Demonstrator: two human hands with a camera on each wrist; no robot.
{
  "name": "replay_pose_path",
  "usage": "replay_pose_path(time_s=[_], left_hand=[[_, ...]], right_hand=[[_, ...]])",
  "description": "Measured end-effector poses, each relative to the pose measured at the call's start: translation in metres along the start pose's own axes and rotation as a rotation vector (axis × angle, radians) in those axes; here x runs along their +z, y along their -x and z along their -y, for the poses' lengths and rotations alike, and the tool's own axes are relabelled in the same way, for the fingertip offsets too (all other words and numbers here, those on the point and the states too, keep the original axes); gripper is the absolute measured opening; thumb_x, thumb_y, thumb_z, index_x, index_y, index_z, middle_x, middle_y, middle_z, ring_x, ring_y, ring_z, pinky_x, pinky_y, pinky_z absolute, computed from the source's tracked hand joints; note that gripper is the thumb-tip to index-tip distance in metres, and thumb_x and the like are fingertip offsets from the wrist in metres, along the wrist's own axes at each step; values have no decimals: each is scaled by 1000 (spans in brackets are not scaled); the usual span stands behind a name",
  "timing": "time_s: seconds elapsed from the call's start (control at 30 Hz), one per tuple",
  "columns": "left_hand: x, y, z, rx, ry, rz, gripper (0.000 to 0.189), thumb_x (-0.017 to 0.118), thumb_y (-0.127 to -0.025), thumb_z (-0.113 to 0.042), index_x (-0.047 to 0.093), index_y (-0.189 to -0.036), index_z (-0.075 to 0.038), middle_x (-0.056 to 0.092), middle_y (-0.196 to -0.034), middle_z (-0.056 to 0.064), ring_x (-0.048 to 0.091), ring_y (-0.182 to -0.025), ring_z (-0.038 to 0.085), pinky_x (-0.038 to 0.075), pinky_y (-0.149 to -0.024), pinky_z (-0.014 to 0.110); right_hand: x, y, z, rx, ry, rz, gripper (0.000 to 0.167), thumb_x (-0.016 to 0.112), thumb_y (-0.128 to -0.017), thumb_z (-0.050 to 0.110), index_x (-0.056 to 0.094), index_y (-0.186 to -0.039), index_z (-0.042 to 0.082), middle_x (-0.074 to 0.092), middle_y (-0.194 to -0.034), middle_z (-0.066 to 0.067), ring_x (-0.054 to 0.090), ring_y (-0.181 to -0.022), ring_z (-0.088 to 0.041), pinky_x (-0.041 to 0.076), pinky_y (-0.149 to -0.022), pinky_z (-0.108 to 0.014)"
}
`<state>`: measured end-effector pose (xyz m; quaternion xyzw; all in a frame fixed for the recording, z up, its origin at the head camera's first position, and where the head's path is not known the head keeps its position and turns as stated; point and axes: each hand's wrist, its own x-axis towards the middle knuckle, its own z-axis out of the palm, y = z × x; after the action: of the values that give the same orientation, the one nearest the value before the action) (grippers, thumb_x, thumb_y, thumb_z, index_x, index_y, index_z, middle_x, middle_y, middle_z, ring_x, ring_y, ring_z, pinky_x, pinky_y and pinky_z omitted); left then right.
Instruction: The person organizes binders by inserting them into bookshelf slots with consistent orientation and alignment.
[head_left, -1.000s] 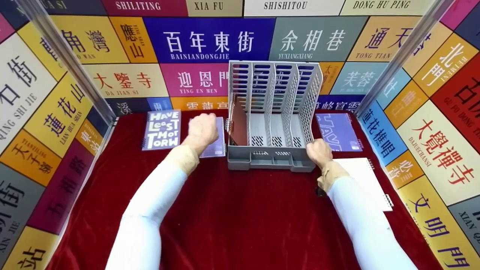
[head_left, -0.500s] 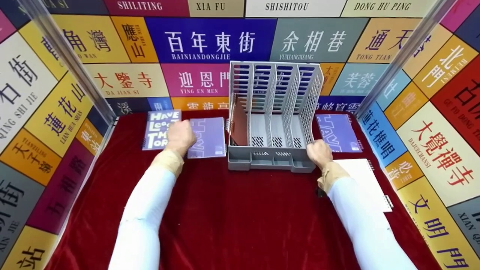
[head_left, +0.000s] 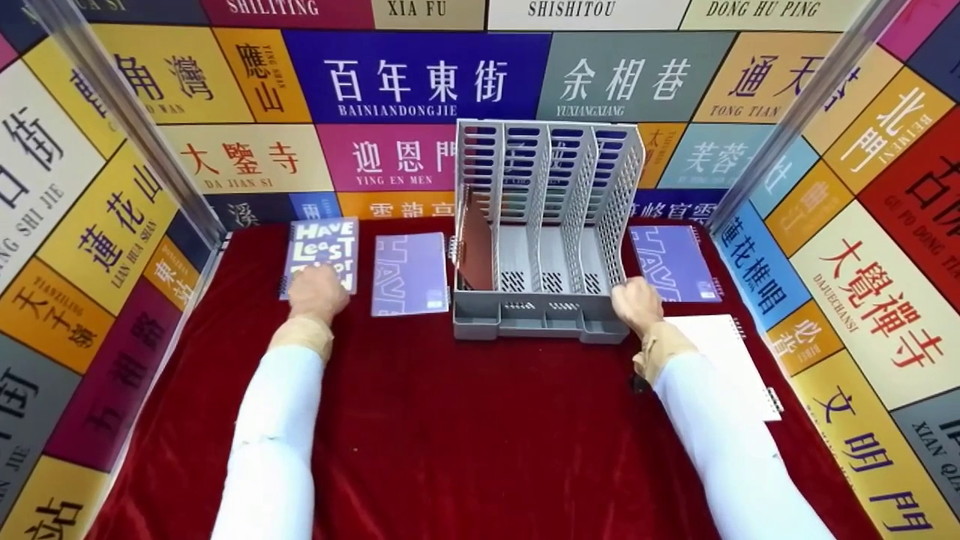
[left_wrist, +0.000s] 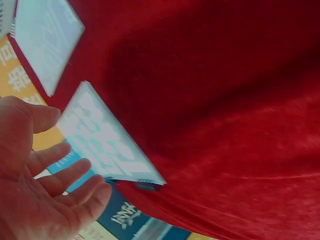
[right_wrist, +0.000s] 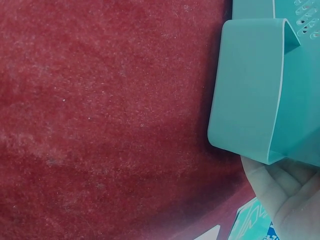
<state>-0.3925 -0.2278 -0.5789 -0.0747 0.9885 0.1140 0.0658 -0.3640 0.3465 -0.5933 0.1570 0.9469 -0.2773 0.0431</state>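
My left hand [head_left: 319,291] is over the lower part of a spiral notebook [head_left: 324,238] with bold white lettering, at the far left in the head view. The left wrist view shows that hand's fingers [left_wrist: 65,177] relaxed and spread, holding nothing, beside the same notebook [left_wrist: 105,140]. At the grey file rack [head_left: 517,319], my right hand [head_left: 637,302] grips the front right corner. The right wrist view has the rack's front compartment [right_wrist: 247,90] above that hand [right_wrist: 295,200], whose fingertips are partly hidden behind it. A brown notebook [head_left: 478,244] stands in the rack's leftmost slot.
A purple notebook [head_left: 410,274] lies left of the rack, and another purple notebook [head_left: 675,262] lies to its right. Nearer on the right is a white spiral pad [head_left: 724,356], partly under my right arm. Red cloth [head_left: 465,435] covers the table, with printed panels behind and at both sides.
My left hand has moved left and toward me, from over the purple notebook beside the rack to the lettered notebook. The right hand has stayed at the rack's corner.
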Motion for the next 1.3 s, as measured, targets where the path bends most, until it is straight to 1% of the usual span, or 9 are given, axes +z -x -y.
replay_pose_path(time_s=[0.17, 0.3, 0.43, 0.6, 0.7, 0.9, 1.1, 1.17, 1.3], left_hand=[[9, -2, 13, 14, -4, 15, 49, 66, -90, -18, 67, -129, 11, 68, -135, 42, 64, -131, 62, 58, -107, 74], [15, -3, 19, 1, 14, 22, 50, 63, -90, -19, 67, -130, 10, 67, -134, 41, 64, -131, 62, 58, -108, 74], [17, -6, 25, -33, 27, 47, 52, 59, -93, -20, 65, -135, 10, 64, -140, 43, 61, -134, 63, 56, -110, 74], [18, -8, 38, -88, 73, 114, 58, 55, -97, -23, 61, -142, 13, 55, -149, 47, 54, -140, 65, 52, -114, 77], [21, -8, 44, -119, 116, 130, 62, 55, -98, -26, 57, -146, 14, 51, -150, 47, 51, -142, 64, 50, -116, 76], [31, -9, 52, -155, 166, 130, 66, 54, -100, -29, 53, -148, 17, 46, -150, 47, 49, -141, 65, 51, -115, 75], [37, -12, 55, -180, 217, 63, 65, 49, -105, -30, 53, -146, 20, 42, -151, 47, 48, -141, 65, 52, -113, 76], [39, -14, 58, -181, 218, 65, 68, 45, -108, -34, 52, -148, 20, 35, -156, 50, 43, -144, 66, 48, -115, 78], [42, -17, 64, -203, 227, 123, 80, 39, -112, -45, 41, -158, 21, 14, -169, 56, 27, -155, 72, 35, -122, 84]], right_hand=[[1, 0, -1, 1, -10, -14, 50, 39, -98, 23, 71, -123, -7, 70, -142, -35, 67, -133, -54, 56, -111, -65], [2, 1, -1, 11, -14, -5, 51, 39, -100, 23, 70, -128, -6, 69, -143, -35, 67, -133, -53, 55, -112, -65], [0, 0, -1, 10, -19, 0, 54, 40, -102, 24, 69, -135, -7, 68, -145, -35, 66, -134, -53, 54, -115, -65], [-1, 0, 0, 12, -28, -3, 51, 41, -103, 24, 69, -133, -7, 70, -142, -34, 67, -133, -52, 54, -116, -64], [0, 0, -1, 19, -31, -2, 51, 41, -103, 24, 69, -133, -7, 70, -141, -34, 68, -131, -52, 54, -115, -64], [3, 0, -3, 27, -30, -14, 49, 42, -102, 24, 70, -128, -6, 72, -138, -34, 69, -128, -52, 55, -112, -65], [2, 0, -2, 35, -26, -30, 50, 42, -100, 24, 71, -129, -5, 71, -141, -33, 67, -135, -52, 54, -116, -64], [2, 0, -2, 39, -23, -29, 50, 43, -100, 24, 71, -129, -4, 72, -141, -32, 67, -135, -52, 54, -116, -64], [2, 0, -3, 44, -25, -20, 50, 43, -101, 25, 71, -132, -4, 73, -140, -31, 68, -134, -51, 54, -116, -64]])
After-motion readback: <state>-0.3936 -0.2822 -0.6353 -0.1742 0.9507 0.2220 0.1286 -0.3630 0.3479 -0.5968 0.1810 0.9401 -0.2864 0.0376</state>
